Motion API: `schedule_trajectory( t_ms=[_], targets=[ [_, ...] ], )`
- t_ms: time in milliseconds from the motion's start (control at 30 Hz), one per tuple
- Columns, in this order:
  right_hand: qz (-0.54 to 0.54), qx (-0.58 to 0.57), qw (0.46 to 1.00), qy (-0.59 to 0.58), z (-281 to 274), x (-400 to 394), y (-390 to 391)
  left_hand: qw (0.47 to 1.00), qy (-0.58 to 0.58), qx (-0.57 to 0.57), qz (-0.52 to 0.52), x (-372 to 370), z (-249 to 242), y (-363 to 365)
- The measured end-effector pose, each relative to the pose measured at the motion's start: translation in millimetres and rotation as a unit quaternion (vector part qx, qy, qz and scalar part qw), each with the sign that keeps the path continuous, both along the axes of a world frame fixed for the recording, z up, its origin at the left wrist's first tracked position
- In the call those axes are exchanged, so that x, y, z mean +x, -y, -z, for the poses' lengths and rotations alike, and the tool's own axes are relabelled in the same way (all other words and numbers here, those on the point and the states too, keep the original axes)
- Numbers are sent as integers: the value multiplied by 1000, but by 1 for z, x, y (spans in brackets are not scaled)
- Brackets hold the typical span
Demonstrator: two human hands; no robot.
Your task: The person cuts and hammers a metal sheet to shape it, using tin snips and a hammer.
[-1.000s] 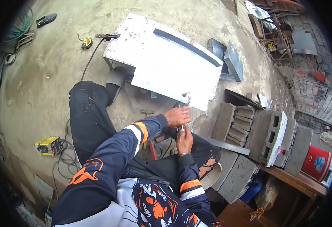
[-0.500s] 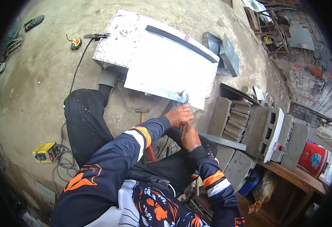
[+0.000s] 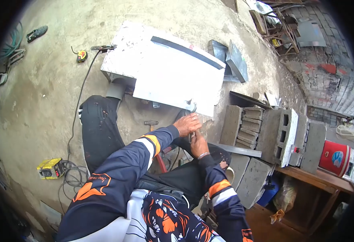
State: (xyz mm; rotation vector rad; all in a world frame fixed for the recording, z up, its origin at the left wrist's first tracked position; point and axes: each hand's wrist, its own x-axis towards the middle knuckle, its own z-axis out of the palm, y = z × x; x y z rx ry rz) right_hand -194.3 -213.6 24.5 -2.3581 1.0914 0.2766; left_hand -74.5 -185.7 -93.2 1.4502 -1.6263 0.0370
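Observation:
A bright metal sheet (image 3: 173,76) lies on a patterned metal surface (image 3: 124,54), with a dark metal strip (image 3: 187,52) along its far side. At the sheet's near edge, the silvery jaws of a pair of pliers (image 3: 191,105) grip the metal. My left hand (image 3: 187,124) is closed around the pliers' handles, just below the jaws. Lower down and to the right, my right hand (image 3: 199,144) is also closed on the handles, whose ends are mostly hidden by my fingers.
A hammer (image 3: 151,123) lies on the floor between my legs. Concrete blocks (image 3: 271,131) stand to the right, and folded metal pieces (image 3: 236,62) lie beyond the sheet. A tape measure (image 3: 82,56), a cable clamp (image 3: 103,48) and a yellow machine (image 3: 50,168) are on the left.
The view has shifted slightly, and my left knee has moved a little to the right. Both hands stay on the pliers, whose jaws remain at the sheet's near edge.

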Motion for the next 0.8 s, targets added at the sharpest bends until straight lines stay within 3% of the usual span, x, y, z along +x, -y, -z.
schedule_trajectory(
  t_ms=[67,133,200,300,400,500,567,633,667,733,767,800],
  targets=[
    [65,-7,998,2,29,-8,-17,997,43,63,31,-2,8,-9],
    [93,11,996,-8,39,-11,-26,987,117,110,-2,-5,-6,-26],
    [129,18,991,39,43,-14,-34,988,96,118,-12,-11,-16,-46],
    [133,28,989,51,56,-21,-24,966,-153,202,-56,-14,-39,-63],
    [134,63,988,39,62,-20,-15,952,-156,249,-87,8,-50,-59],
    [159,113,980,37,59,-14,-15,937,-58,289,-186,48,-71,-38],
    [227,259,939,13,19,7,-12,930,36,280,-235,85,-43,-14],
    [255,336,906,-21,24,9,-8,877,38,429,-215,121,-29,12],
    [257,338,905,-19,40,6,-3,877,41,429,-213,132,-38,22],
    [180,247,951,-35,68,-4,1,781,40,598,-175,147,-62,38],
    [122,187,974,-40,68,-5,3,759,24,626,-179,153,-45,51],
    [128,195,971,-50,73,-6,1,754,22,635,-169,152,-48,57]
  ],
)
